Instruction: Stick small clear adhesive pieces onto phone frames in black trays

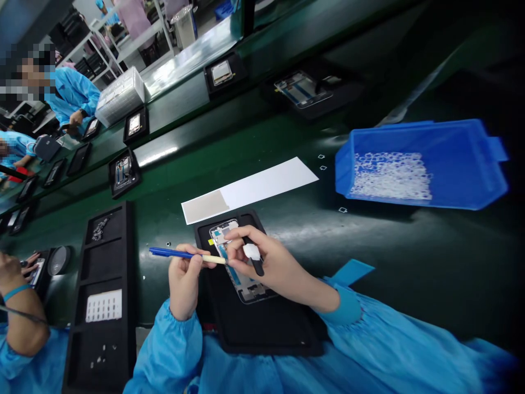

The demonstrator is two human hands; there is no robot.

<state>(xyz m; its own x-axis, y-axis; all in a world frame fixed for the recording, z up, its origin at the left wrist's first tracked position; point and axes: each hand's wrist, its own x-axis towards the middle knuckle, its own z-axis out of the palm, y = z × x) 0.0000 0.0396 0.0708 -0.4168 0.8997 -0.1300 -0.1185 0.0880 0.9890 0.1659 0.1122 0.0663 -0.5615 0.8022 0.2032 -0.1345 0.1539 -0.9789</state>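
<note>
My left hand (pixel 184 282) is closed on a pen-like stick (pixel 172 252) with a blue end and a cream end, held level above a phone frame (pixel 248 291). The cream tip points right and meets the fingertips of my right hand (pixel 281 268). That hand is closed too, its thumb and finger pinched at the tip. Across its palm lies a slim black tool (pixel 257 265) with a white wad (pixel 251 251) on it. Beneath both hands, the phone frame rests in a black tray (pixel 266 331); my right hand hides part of it.
A white strip (pixel 266 183) lies behind the tray. To the right stands a blue bin (pixel 455 164) of small white rings. At left is a black compartment tray (pixel 102 262) with small parts, beside a co-worker's arm (pixel 27 323). Phone trays (pixel 123 172) line the bench.
</note>
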